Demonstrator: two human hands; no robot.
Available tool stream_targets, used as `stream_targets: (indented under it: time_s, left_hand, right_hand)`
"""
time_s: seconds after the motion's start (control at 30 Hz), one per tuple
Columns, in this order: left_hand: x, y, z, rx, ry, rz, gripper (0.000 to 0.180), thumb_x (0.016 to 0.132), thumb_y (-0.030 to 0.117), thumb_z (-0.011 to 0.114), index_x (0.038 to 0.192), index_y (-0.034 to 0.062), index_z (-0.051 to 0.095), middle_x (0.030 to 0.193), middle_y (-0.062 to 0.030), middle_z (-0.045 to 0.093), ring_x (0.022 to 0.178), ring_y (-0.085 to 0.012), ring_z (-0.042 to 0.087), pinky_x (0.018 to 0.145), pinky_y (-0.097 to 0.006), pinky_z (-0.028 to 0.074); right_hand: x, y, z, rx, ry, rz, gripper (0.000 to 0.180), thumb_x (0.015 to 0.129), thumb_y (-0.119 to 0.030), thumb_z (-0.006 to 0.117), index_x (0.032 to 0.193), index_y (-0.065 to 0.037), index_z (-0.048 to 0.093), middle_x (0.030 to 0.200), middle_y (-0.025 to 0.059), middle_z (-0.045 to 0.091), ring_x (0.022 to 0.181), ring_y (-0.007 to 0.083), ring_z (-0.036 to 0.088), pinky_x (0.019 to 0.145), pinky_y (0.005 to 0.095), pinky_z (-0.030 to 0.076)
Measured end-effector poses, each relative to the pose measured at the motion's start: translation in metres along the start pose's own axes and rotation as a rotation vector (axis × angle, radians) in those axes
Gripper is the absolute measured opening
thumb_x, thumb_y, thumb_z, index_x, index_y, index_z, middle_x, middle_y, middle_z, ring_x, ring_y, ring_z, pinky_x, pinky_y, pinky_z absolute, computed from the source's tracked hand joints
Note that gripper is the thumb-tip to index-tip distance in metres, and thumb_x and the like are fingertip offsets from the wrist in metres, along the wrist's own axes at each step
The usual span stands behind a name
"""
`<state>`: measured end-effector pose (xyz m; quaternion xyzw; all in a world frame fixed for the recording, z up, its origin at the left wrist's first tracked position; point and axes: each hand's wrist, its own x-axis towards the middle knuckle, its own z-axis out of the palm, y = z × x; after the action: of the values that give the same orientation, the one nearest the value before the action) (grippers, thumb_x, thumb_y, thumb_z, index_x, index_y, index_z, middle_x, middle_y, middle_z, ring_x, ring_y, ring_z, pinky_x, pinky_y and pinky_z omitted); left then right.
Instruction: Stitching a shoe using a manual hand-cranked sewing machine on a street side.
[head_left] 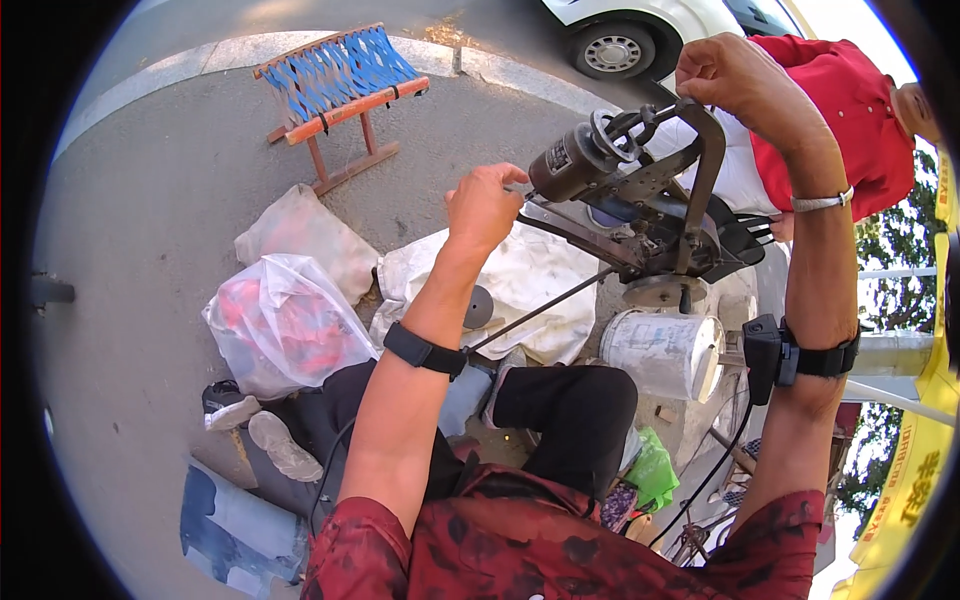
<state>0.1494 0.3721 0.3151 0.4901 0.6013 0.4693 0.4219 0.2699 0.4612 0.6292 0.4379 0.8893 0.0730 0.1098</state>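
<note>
1. Head view: your left hand is raised in front of you with the fingers curled in a narrow grip against the left end of the machine, right by its grey motor. Whether the fingers pinch something small there cannot be told.
2. Your right hand is higher and further right, fist closed around the crank at the top of the machine's dark metal frame.
3. The machine sits between your hands at chest height, above your knees, with a round wheel under a guard in its middle. A thin rod runs down and to the left from it, passing just beside your left wrist.
4. A dirty white bucket lies on its side directly below the machine, its open end facing right, near your right forearm.
5. Both your wrists carry black bands; the right one bears a small black box with a cable hanging down. A silver bracelet sits higher on your right wrist.
6. On the ground to your left lie a clear plastic bag with red contents, a white sack beyond it, and a white cloth under the rod.
7. A folding stool with blue webbing stands well apart near the curb.
8. A person in a red shirt sits just behind the machine, and a white car is parked beyond.
</note>
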Motion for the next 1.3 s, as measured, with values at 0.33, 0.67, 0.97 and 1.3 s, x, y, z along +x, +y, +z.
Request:
stream_targets:
  time_s: [0.33, 0.67, 0.97, 1.3]
  left_hand:
    - [0.010, -0.012, -0.003, -0.069, -0.157, -0.053, 0.032, 0.076, 0.014, 0.074, 0.107, 0.0218, 0.079, 0.111, -0.0057, 0.077, 0.109, -0.0247, 0.070, 0.097, -0.048, 0.045]
    - [0.014, -0.014, -0.029, -0.086, -0.101, 0.027, 0.026, 0.080, 0.020, 0.072, 0.104, 0.0140, 0.078, 0.103, -0.0066, 0.078, 0.097, -0.0252, 0.073, 0.088, -0.042, 0.052]
    - [0.009, -0.024, -0.009, -0.227, -0.029, 0.026, 0.027, 0.079, 0.021, 0.070, 0.104, 0.0110, 0.077, 0.098, -0.0093, 0.078, 0.091, -0.0248, 0.074, 0.082, -0.037, 0.054]
    - [0.009, -0.015, -0.014, -0.234, -0.060, 0.008, 0.025, 0.081, 0.020, 0.068, 0.103, 0.0099, 0.077, 0.099, -0.0096, 0.078, 0.092, -0.0268, 0.073, 0.082, -0.038, 0.055]
  right_hand:
    - [0.001, 0.012, 0.002, 0.143, 0.001, -0.043, 0.016, 0.087, -0.015, 0.070, 0.089, 0.001, 0.070, 0.075, 0.0050, 0.065, 0.071, 0.0128, 0.058, 0.068, 0.0303, 0.048]
    - [-0.004, 0.002, -0.001, 0.264, -0.020, -0.003, 0.020, 0.083, -0.017, 0.070, 0.089, 0.002, 0.071, 0.080, 0.0108, 0.071, 0.076, 0.0186, 0.067, 0.077, 0.0332, 0.052]
    - [0.002, 0.010, 0.001, 0.263, -0.083, 0.026, 0.020, 0.083, -0.017, 0.071, 0.090, 0.001, 0.071, 0.081, 0.0106, 0.071, 0.078, 0.0190, 0.067, 0.077, 0.0338, 0.052]
    - [-0.005, 0.013, -0.012, 0.214, -0.140, -0.004, 0.023, 0.086, -0.021, 0.072, 0.092, 0.001, 0.069, 0.083, 0.0086, 0.071, 0.080, 0.0160, 0.065, 0.080, 0.0323, 0.051]
